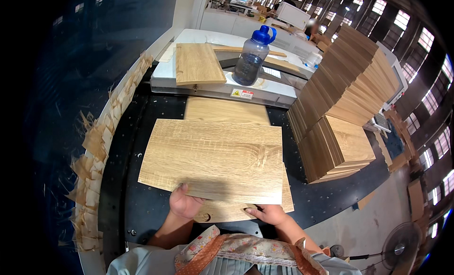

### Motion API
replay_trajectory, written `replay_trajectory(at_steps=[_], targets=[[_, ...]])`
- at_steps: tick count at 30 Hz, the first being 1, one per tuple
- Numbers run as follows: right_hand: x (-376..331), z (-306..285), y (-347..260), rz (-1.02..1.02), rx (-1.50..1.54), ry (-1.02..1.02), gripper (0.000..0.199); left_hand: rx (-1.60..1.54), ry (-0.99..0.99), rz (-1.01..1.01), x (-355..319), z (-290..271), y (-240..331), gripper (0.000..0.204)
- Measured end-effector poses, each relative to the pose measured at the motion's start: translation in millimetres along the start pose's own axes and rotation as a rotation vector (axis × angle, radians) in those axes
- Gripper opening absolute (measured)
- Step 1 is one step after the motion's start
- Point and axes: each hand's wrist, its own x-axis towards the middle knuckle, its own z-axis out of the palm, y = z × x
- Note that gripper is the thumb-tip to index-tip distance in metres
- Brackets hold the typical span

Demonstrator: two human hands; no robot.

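Note:
A rectangular wood-grain panel (213, 157) is held in front of me above the black worktop. My left hand (186, 202) is closed on its near edge toward the left corner, thumb on top and the fingers partly hidden beneath. Below it lies a second wood-grain panel (287, 192), mostly covered by the first. My right hand (268, 213) grips this lower panel's near edge, its thumb lying on the face and the other fingers out of sight. A dark round spot (206, 217) shows near the lower panel's edge.
Another panel (227, 109) extends under the machine's crossbar (222, 91). On top of the machine stand a blue-capped water bottle (251, 60) and a loose board (198, 64). A tall, leaning stack of panels (326, 109) rises at right. Torn tape (94, 142) lines the left edge; a fan (399, 249) stands lower right.

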Motion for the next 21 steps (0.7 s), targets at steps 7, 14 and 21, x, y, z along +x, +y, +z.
replay_trajectory(at_steps=[7, 14, 21], targets=[[57, -37, 57, -0.081, -0.259, 0.364, 0.038, -0.102, 0.023, 0.001, 6, 5, 6, 0.060], [148, -54, 139, 0.172, -0.515, 0.444, 0.048, 0.096, 0.166, 0.195, 13, 0, 13, 0.056], [201, -46, 160, 0.234, -0.589, 0.404, 0.022, 0.257, 0.205, 0.101, 6, -1, 18, 0.057]])
